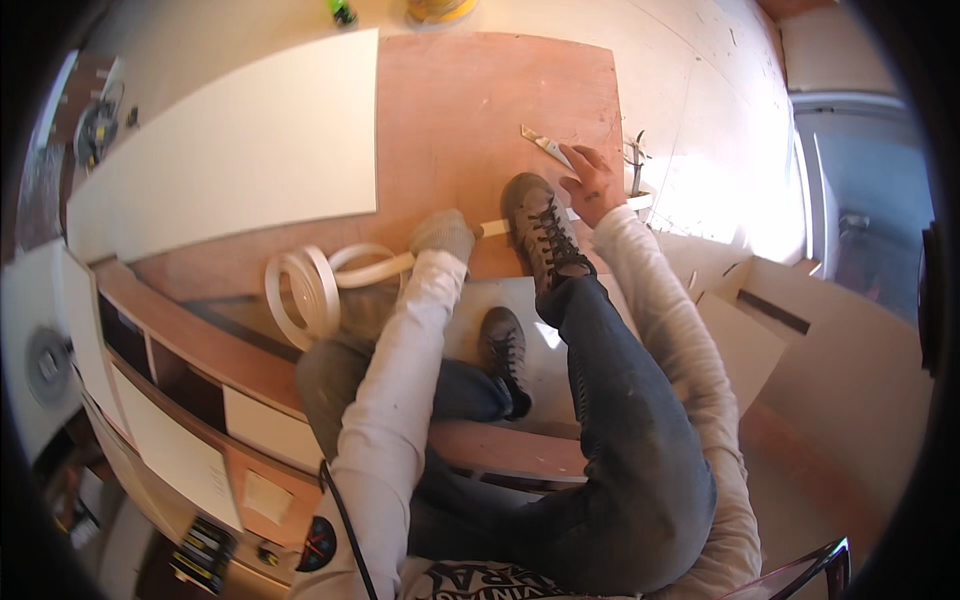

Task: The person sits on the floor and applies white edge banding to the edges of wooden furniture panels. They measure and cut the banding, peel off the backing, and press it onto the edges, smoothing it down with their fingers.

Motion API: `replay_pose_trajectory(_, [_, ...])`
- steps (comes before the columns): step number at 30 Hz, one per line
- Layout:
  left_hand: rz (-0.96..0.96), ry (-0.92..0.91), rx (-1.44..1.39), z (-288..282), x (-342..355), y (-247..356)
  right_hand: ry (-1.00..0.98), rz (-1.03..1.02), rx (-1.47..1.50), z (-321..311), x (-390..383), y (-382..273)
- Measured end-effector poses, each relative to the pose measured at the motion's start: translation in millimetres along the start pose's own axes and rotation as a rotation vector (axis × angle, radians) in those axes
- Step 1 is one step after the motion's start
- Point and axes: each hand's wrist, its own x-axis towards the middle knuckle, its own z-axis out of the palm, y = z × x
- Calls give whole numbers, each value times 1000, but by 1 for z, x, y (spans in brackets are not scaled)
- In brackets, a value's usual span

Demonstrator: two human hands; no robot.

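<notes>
My left hand (445, 236), in a pale knit glove, is closed around a cream edging strip (380, 270). Loose coils of the strip hang to its left. The strip runs right over the reddish-brown board (470, 110) and passes under my right shoe (543, 225), which presses on it. My bare right hand (592, 185) is just beyond the shoe, its fingers about the near end of a slim pale utility knife (545, 146). The knife points away to the left. The palm side of this hand is hidden.
A large white panel (250, 140) lies on the board's left part. Wooden framing with compartments (190, 370) curves along the left. A yellow round object (440, 10) and a green item (341, 12) are at the far edge. Thin offcuts (636, 155) lie right of the board.
</notes>
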Motion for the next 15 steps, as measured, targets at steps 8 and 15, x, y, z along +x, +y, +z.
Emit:
replay_pose_trajectory(8, [-3,26,-68,8,9,-20,-631,430,-133,-110,-22,-53])
replay_pose_trajectory(15, [-18,11,-79,1,-5,-15,-583,879,67,-77,-39,2])
